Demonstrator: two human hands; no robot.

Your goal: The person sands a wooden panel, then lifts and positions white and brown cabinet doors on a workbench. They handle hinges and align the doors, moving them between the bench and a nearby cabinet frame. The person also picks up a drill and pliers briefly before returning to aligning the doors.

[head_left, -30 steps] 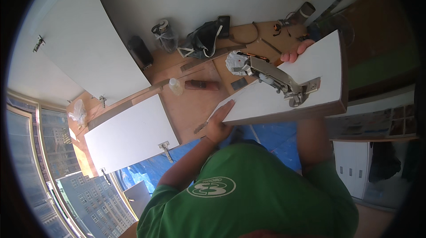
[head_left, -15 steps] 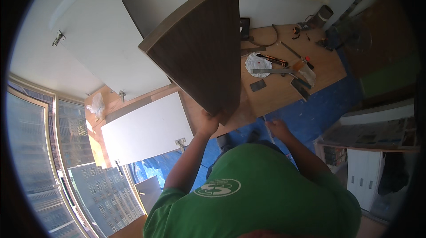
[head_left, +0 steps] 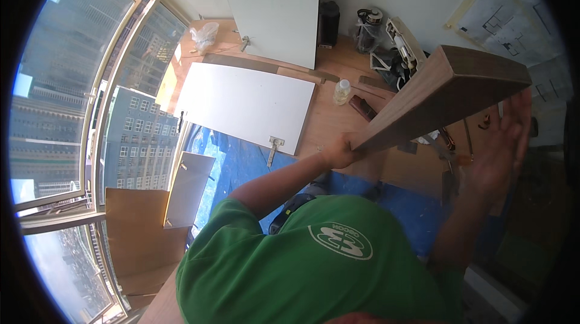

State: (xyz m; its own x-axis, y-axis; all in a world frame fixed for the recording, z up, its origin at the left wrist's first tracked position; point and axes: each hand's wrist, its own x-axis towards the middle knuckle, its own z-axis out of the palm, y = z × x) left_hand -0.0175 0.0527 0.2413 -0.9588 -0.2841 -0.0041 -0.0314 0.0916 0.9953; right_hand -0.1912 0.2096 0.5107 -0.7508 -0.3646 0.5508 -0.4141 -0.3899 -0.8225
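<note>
Windows (head_left: 72, 94): Tall panes filled the left side, with city buildings beyond the glass.
Green shirt (head_left: 290, 275): The person wearing it was seen from above, with bare forearms reaching forward.
Surface (head_left: 326, 127): A low wooden surface ran along the wall and carried panels, bottles and tools.
Blue sheet (head_left: 232, 161): It covered the floor between the surface and the person.
Tall white panel (head_left: 275, 9): It stood upright at the back of the surface, up against the wall.
White panel (head_left: 241, 103): It lay flat on the left part of the surface, its bright face upward.
Brown board (head_left: 441, 97): This thick, wood-grained piece was held up in the air above the right part of the surface, tilted, its far end raised toward the right.
Right hand (head_left: 498, 145): Blurred, it was open with fingers spread, close to the board's right end; whether it touched the board could not be told.
Left hand (head_left: 339, 152): It was closed around the board's lower left end, gripping it, with some fingers hidden behind.
Dark bottle (head_left: 329, 22): It stood upright near the wall.
Small clear bottle (head_left: 341, 93): It stood beyond the left hand, near the white panel's right edge.
Metal hinge (head_left: 275, 144): It was fixed at the white panel's near edge, its arm sticking out over the blue sheet.
</note>
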